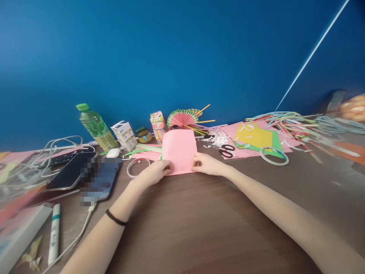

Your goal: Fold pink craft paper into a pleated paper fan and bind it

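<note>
A pink sheet of paper [179, 149] is held between my two hands above the brown table, its upper edge curving slightly. My left hand [160, 170] pinches the lower left corner, fingers closed, with a dark band around that wrist. At the lower right corner, my right hand [207, 164] grips the same sheet between thumb and fingers. A roll of tape [129, 168] lies just left of my left hand. Beyond my right hand rest scissors with black handles [226, 153]. Behind the sheet stands a pleated paper fan [182, 117] in pink and green.
On the left are a tilted green-capped bottle [98, 129], a small carton [124, 136], phones [71, 171], cables and a white marker [54, 234]. To the right lie coloured paper [253, 135], a second tape roll [274, 163] and many thin strips. A blue wall [182, 53] rises behind.
</note>
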A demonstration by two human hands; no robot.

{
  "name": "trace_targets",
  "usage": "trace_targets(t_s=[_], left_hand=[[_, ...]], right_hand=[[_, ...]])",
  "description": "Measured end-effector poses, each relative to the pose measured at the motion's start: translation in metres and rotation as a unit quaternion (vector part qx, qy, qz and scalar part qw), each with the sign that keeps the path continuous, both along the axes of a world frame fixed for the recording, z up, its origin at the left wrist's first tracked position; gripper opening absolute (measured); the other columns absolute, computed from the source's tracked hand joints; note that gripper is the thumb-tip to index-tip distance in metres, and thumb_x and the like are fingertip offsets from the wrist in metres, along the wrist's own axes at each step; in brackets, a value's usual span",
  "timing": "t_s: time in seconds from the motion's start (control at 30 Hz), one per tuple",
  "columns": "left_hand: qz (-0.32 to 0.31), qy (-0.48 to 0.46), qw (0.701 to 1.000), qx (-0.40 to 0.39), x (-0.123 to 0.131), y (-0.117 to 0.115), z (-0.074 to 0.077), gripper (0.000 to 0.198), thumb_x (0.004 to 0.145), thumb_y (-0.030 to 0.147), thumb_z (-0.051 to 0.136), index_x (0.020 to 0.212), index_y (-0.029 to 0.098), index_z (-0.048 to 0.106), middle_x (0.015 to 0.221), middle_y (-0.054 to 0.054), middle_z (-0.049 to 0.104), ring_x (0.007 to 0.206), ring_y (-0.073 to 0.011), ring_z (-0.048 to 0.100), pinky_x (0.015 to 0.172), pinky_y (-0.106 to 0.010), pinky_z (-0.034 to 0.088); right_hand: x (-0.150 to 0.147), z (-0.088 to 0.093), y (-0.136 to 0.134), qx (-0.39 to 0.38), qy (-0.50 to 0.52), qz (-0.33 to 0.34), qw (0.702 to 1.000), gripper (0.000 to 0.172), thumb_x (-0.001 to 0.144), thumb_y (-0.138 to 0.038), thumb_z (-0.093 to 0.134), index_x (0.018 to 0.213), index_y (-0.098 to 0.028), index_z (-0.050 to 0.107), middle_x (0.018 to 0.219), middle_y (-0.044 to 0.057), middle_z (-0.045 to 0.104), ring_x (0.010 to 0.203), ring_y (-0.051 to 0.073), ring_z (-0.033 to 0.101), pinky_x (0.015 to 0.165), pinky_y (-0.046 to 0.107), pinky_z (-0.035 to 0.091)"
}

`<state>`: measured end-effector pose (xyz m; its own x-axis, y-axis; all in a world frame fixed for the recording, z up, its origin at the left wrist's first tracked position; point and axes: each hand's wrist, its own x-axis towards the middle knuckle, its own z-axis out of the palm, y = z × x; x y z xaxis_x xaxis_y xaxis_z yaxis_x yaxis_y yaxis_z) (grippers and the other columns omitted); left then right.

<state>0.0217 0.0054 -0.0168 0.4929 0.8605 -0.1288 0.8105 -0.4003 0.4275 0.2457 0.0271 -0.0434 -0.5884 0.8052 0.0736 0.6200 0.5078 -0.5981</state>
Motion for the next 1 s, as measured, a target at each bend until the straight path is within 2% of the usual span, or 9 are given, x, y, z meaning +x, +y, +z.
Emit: trace_targets(t_s=[0.17, 0.3, 0.4, 0.47, 0.6, 0.73, 0.83, 1.0], left_hand=[[-0.009, 0.026, 1.000, -0.016, 0.002, -0.002, 0.001, 0.012, 0.074, 0.020, 0.043, 0.073, 0.018, 0.054, 0.070, 0.000, 0.058, 0.064, -0.0133, 0.052, 0.058, -0.022, 0.037], [-0.026, 0.032, 0.999, 0.000, 0.005, -0.006, 0.001, 0.016, 0.076, 0.020, 0.042, 0.079, 0.018, 0.057, 0.078, -0.001, 0.062, 0.067, -0.0134, 0.055, 0.060, -0.022, 0.038], [-0.049, 0.033, 0.998, 0.009, 0.007, -0.008, 0.000, 0.018, 0.075, 0.018, 0.041, 0.082, 0.019, 0.058, 0.081, -0.001, 0.064, 0.068, -0.0126, 0.056, 0.062, -0.022, 0.038], [-0.058, 0.048, 0.997, 0.015, 0.010, -0.010, 0.000, 0.018, 0.073, 0.015, 0.042, 0.081, 0.019, 0.058, 0.079, 0.000, 0.063, 0.066, -0.0122, 0.055, 0.061, -0.022, 0.038], [-0.066, 0.085, 0.993, 0.056, 0.015, -0.016, -0.001, 0.011, 0.072, 0.020, 0.047, 0.080, 0.020, 0.055, 0.081, 0.000, 0.062, 0.066, -0.0133, 0.055, 0.057, -0.023, 0.037], [-0.079, 0.097, 0.987, 0.100, 0.020, -0.021, -0.002, 0.013, 0.076, 0.017, 0.042, 0.075, 0.020, 0.054, 0.079, -0.001, 0.061, 0.067, -0.0141, 0.054, 0.056, -0.024, 0.034], [-0.054, 0.092, 0.992, 0.065, 0.021, -0.023, 0.000, 0.014, 0.077, 0.019, 0.042, 0.074, 0.020, 0.055, 0.074, -0.001, 0.061, 0.063, -0.0135, 0.053, 0.053, -0.023, 0.032], [-0.031, 0.047, 0.998, -0.011, 0.016, -0.017, 0.002, 0.012, 0.074, 0.020, 0.045, 0.075, 0.019, 0.057, 0.075, 0.000, 0.062, 0.065, -0.0132, 0.052, 0.055, -0.022, 0.034]], right_hand=[[0.003, -0.001, 0.001, -0.018, -0.026, 0.019, 0.999, 0.014, 0.072, -0.024, 0.057, 0.063, -0.015, 0.054, 0.073, 0.000, 0.051, 0.065, 0.011, 0.049, 0.060, 0.023, 0.036], [0.005, 0.002, -0.001, -0.023, -0.035, 0.043, 0.998, 0.013, 0.074, -0.027, 0.056, 0.068, -0.015, 0.055, 0.076, 0.001, 0.052, 0.067, 0.012, 0.050, 0.060, 0.023, 0.038], [0.004, 0.005, -0.006, -0.017, -0.031, 0.079, 0.996, 0.005, 0.073, -0.021, 0.055, 0.074, -0.016, 0.056, 0.081, 0.002, 0.054, 0.071, 0.013, 0.051, 0.064, 0.023, 0.039], [0.003, 0.008, -0.009, -0.008, -0.031, 0.107, 0.994, 0.008, 0.072, -0.014, 0.052, 0.077, -0.017, 0.057, 0.083, 0.002, 0.054, 0.072, 0.012, 0.051, 0.065, 0.023, 0.040], [0.000, 0.009, -0.015, -0.014, -0.036, 0.137, 0.990, 0.020, 0.070, -0.007, 0.047, 0.083, -0.018, 0.056, 0.083, 0.002, 0.057, 0.069, 0.012, 0.051, 0.060, 0.022, 0.039], [-0.004, 0.009, -0.017, -0.005, -0.050, 0.121, 0.991, 0.010, 0.072, -0.012, 0.050, 0.079, -0.017, 0.056, 0.083, 0.002, 0.060, 0.070, 0.013, 0.052, 0.059, 0.022, 0.038], [-0.004, 0.008, -0.016, -0.015, -0.041, 0.107, 0.993, 0.011, 0.073, -0.011, 0.048, 0.074, -0.017, 0.058, 0.078, 0.001, 0.061, 0.069, 0.012, 0.052, 0.061, 0.022, 0.037], [-0.003, 0.004, -0.011, -0.074, -0.002, 0.077, 0.994, 0.009, 0.071, -0.015, 0.052, 0.072, -0.016, 0.061, 0.069, -0.001, 0.059, 0.062, 0.010, 0.051, 0.057, 0.021, 0.037]])
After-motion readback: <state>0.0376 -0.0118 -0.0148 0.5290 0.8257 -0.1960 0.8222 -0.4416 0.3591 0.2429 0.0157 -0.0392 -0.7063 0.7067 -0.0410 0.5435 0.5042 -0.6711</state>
